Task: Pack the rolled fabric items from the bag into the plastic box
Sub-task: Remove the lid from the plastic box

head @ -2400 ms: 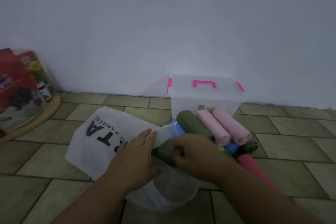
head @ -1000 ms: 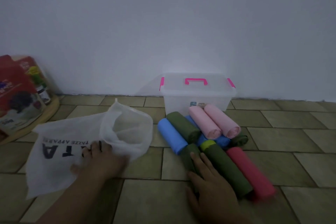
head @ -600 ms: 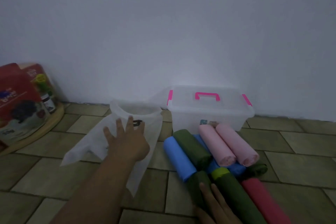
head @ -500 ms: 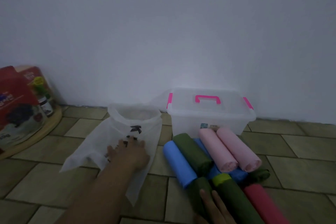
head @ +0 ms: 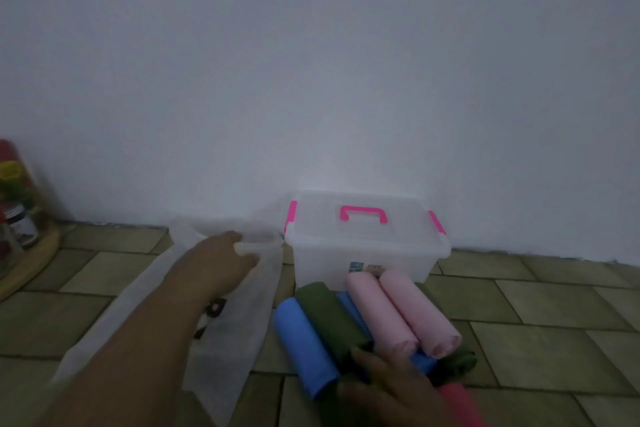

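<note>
A clear plastic box [head: 367,260] with a pink handle and pink latches stands against the wall, lid on. Just in front of it lie several fabric rolls: a blue roll [head: 304,340], a green roll [head: 329,315], two pink rolls [head: 415,312] and a red roll [head: 457,399]. The white bag [head: 239,322] lies flat on the floor to the left of the box. My left hand [head: 221,263] is stretched over the bag with its fingers curled on the bag's top edge. My right hand [head: 391,388] rests flat, fingers apart, on the nearest rolls.
A round wooden tray [head: 31,260] with jars and red packets stands at the far left by the wall. The floor is olive tile, with bare tiles to the right of the rolls. The white wall rises right behind the box.
My left hand has pushed the emptied bag away from the rolls, to the wall beside the box. My right hand has stayed on the near rolls. The view has tilted up.
</note>
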